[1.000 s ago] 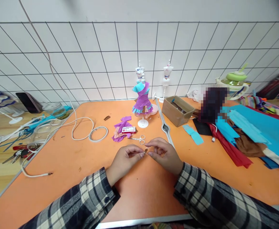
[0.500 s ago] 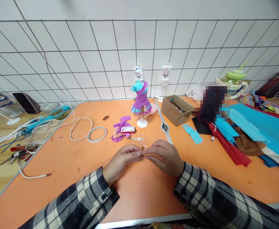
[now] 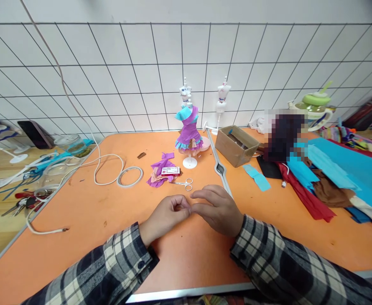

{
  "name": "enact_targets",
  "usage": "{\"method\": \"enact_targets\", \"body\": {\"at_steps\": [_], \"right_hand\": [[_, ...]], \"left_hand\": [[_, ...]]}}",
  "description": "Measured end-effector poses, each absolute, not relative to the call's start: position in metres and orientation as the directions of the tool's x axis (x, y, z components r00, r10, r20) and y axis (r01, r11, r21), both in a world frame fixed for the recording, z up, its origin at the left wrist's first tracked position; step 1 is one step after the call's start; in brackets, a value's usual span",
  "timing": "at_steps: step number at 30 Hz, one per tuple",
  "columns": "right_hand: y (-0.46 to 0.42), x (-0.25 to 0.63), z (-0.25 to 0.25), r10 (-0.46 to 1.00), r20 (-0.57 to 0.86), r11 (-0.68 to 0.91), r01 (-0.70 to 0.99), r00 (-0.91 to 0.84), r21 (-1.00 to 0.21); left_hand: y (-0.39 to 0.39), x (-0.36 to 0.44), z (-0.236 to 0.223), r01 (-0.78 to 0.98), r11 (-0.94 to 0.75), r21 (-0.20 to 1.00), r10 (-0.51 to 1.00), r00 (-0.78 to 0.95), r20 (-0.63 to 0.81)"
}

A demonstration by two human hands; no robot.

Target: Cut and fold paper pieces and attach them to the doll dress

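On the orange worktop (image 3: 93,241), the small purple and turquoise dress with ruffled hem (image 3: 188,132) is already on its white mannequin stand (image 3: 190,162), behind the two hands. How much work is left, I cannot judge. The left hand (image 3: 165,216) has its fingertips close together, but I cannot tell if they pinch something small. The right hand (image 3: 220,212) keeps its fingers apart, one tip touching or almost touching the left ones. Just beyond are silver scissors (image 3: 188,184), and purple and peach scraps (image 3: 155,181) lie partly under a red-and-white box (image 3: 171,171). A pixelated patch hides the dark thing (image 3: 283,140) at the right.
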State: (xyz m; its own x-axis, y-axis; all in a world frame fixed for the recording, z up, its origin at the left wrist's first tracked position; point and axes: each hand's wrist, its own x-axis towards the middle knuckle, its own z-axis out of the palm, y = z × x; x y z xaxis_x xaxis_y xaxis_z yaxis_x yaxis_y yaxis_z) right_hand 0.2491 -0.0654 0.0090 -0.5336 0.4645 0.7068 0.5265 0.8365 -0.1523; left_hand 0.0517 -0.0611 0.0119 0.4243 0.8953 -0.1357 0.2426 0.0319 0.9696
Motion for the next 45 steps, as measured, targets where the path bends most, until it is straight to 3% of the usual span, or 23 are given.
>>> {"method": "enact_targets", "body": {"at_steps": [4, 9, 12, 14, 16, 18, 21, 24, 29, 38, 45], "right_hand": [[-0.063, 0.249, 0.006, 0.546, 0.614, 0.825, 0.492, -0.57, -0.278], [-0.066, 0.245, 0.007, 0.713, 0.458, 0.701, 0.527, -0.531, -0.48], [-0.068, 0.24, 0.005, 0.854, 0.328, 0.495, 0.441, -0.403, -0.748], [-0.065, 0.239, 0.002, 0.918, 0.137, 0.241, 0.249, -0.373, -0.938], [-0.061, 0.24, -0.002, 0.914, -0.03, -0.019, 0.032, -0.404, -0.999], [-0.057, 0.243, -0.002, 0.915, -0.048, -0.088, -0.081, -0.401, -0.993], [-0.057, 0.249, 0.003, 0.911, 0.179, 0.191, -0.003, -0.373, -0.982], [-0.061, 0.25, 0.009, 0.818, 0.344, 0.428, 0.089, -0.461, -0.899], [-0.062, 0.243, 0.003, 0.849, 0.297, 0.379, 0.114, -0.436, -0.918], [-0.057, 0.246, -0.003, 0.918, 0.2, 0.229, 0.045, -0.343, -0.972], [-0.052, 0.248, -0.007, 0.949, 0.168, 0.207, 0.123, -0.268, -0.971]], "left_hand": [[-0.066, 0.052, 0.015, 0.452, -0.246, 0.857, 0.914, 0.403, 0.05], [-0.072, 0.05, 0.023, 0.64, -0.613, 0.463, 0.786, 0.553, 0.277], [-0.072, 0.049, 0.025, 0.61, -0.739, 0.285, 0.673, 0.654, 0.346], [-0.071, 0.049, 0.025, 0.541, -0.803, 0.25, 0.595, 0.701, 0.393], [-0.071, 0.05, 0.024, 0.491, -0.808, 0.325, 0.589, 0.68, 0.436], [-0.07, 0.051, 0.024, 0.477, -0.703, 0.527, 0.703, 0.577, 0.416], [-0.068, 0.051, 0.024, 0.378, -0.377, 0.845, 0.881, 0.428, 0.201], [-0.065, 0.05, 0.023, 0.197, -0.095, 0.976, 0.907, 0.422, 0.003], [-0.064, 0.051, 0.021, 0.063, 0.119, 0.991, 0.848, 0.512, -0.134], [-0.061, 0.049, 0.017, 0.131, 0.082, 0.988, 0.889, 0.438, -0.132], [-0.059, 0.045, 0.018, 0.131, 0.057, 0.99, 0.899, 0.424, -0.108]]}}
